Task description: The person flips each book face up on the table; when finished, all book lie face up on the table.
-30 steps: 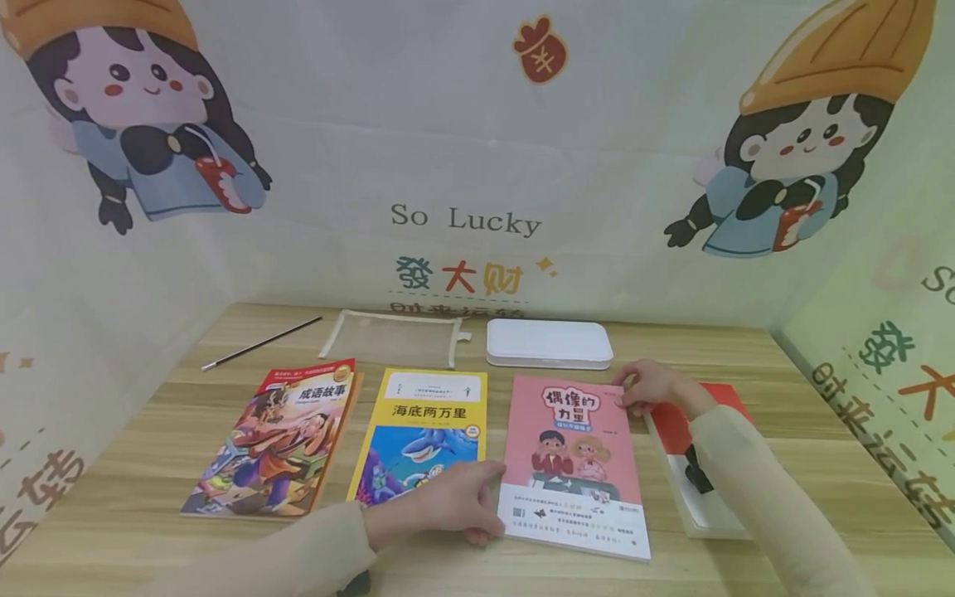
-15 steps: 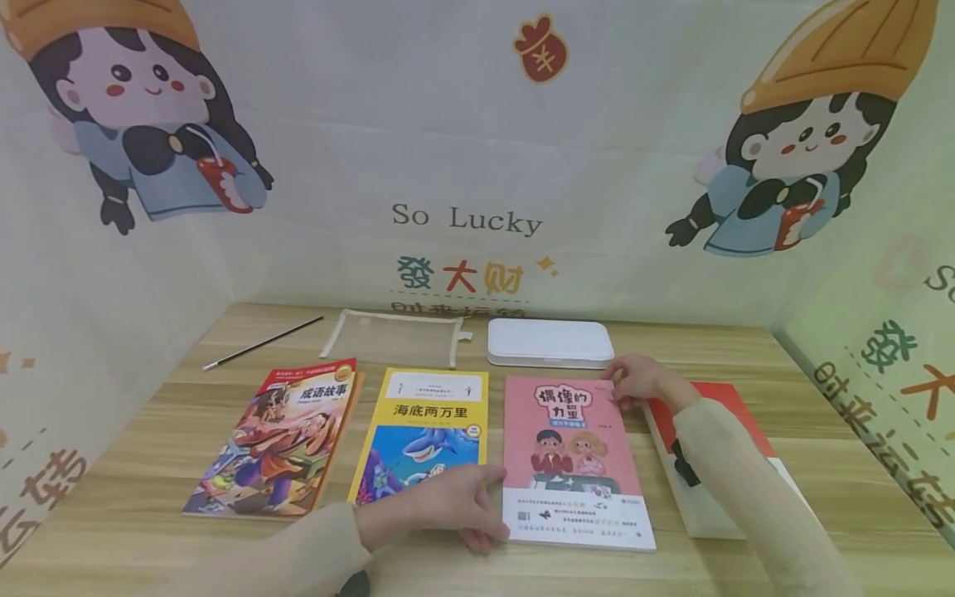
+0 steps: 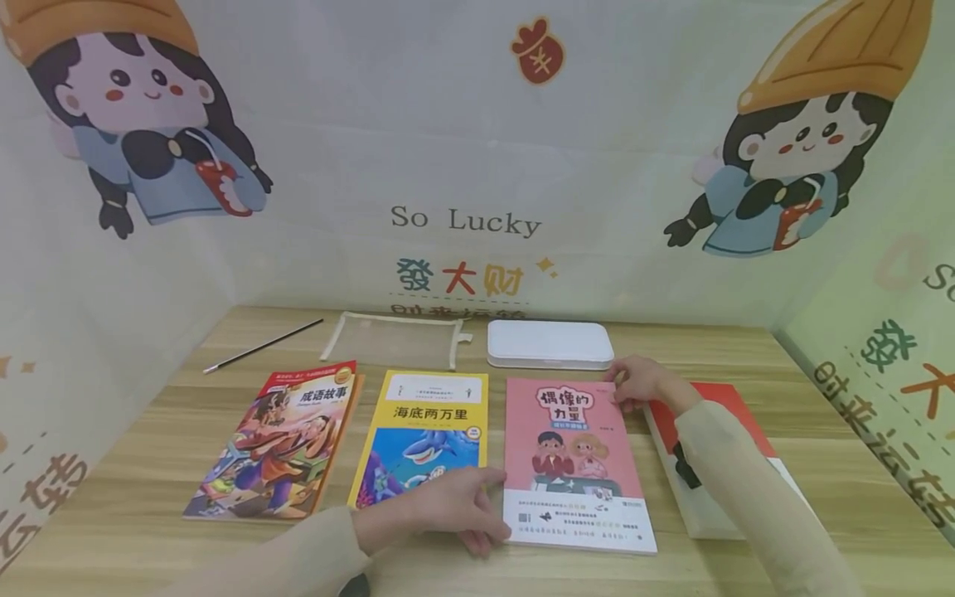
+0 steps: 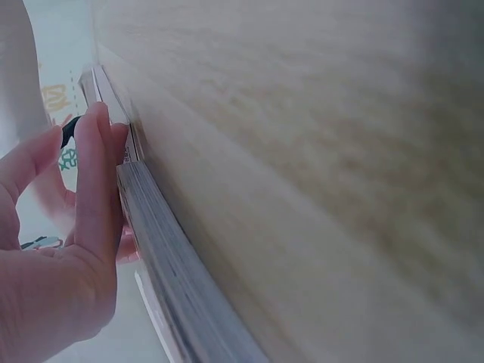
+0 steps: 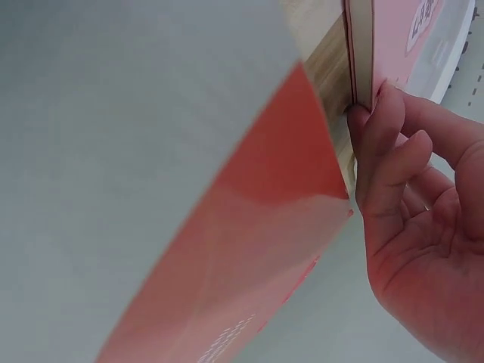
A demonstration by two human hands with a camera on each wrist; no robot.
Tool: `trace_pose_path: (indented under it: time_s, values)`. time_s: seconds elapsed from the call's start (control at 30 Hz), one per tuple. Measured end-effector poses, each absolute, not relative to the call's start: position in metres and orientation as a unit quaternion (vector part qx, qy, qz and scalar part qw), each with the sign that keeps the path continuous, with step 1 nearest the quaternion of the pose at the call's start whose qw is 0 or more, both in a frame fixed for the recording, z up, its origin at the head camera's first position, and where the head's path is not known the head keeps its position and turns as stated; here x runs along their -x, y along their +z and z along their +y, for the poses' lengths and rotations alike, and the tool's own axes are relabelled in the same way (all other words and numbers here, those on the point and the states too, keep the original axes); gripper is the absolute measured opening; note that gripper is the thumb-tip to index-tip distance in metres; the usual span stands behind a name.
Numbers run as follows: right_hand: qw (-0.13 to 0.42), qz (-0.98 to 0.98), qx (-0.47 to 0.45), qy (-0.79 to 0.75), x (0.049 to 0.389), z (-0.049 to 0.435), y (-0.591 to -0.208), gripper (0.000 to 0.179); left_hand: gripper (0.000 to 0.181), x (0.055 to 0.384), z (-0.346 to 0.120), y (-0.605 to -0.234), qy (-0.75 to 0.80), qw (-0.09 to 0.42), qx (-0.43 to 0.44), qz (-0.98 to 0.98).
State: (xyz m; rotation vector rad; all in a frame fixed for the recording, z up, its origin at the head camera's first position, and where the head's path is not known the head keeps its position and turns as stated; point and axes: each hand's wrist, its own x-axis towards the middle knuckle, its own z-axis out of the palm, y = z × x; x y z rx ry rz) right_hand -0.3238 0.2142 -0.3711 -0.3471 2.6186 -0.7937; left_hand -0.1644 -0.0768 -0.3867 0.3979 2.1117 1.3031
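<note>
A pink book [image 3: 567, 464] with two cartoon children on its cover lies flat on the wooden table between my hands. My right hand [image 3: 640, 383] pinches its far right corner; in the right wrist view the right hand [image 5: 423, 181] has its fingertips at that corner of the pink book [image 5: 389, 38]. At the near left edge, my left hand [image 3: 448, 506] touches the pink book with extended fingertips. That forearm and hand cover the lower part of a yellow book [image 3: 425, 406]. In the left wrist view the left hand's fingers [image 4: 94, 174] reach past a book's page edge [image 4: 181, 272].
A storybook [image 3: 276, 448] lies at the left. A red and white book [image 3: 724, 406] lies partly under my right sleeve. Along the back are a black pen-like stick [image 3: 264, 344], a mesh pouch [image 3: 391, 340] and a white case [image 3: 548, 342]. A printed cloth [image 3: 462, 166] hangs behind.
The pink book has turned slightly, its far end shifting left and its near right corner moving right. My right hand has moved a little left with it. The left hand stays nearly still.
</note>
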Motion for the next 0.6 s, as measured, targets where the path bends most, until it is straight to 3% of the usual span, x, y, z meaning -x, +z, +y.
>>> trace_pose_path:
  time_s: [0.17, 0.27, 0.4, 0.6]
  values:
    - [0.184, 0.927, 0.133, -0.297, 0.322, 0.217, -0.371, 0.027, 0.070, 0.164, -0.078, -0.385, 0.497, 0.305, -0.153, 0.798]
    - [0.176, 0.922, 0.134, -0.319, 0.319, 0.221, -0.368, 0.029, 0.066, 0.165, -0.078, -0.383, 0.501, 0.277, -0.154, 0.805]
    - [0.161, 0.920, 0.130, -0.332, 0.316, 0.231, -0.362, 0.036, 0.053, 0.169, -0.076, -0.378, 0.528, 0.235, -0.161, 0.800]
    - [0.139, 0.924, 0.141, -0.327, 0.313, 0.255, -0.354, 0.037, 0.036, 0.172, -0.067, -0.371, 0.558, 0.227, -0.177, 0.779]
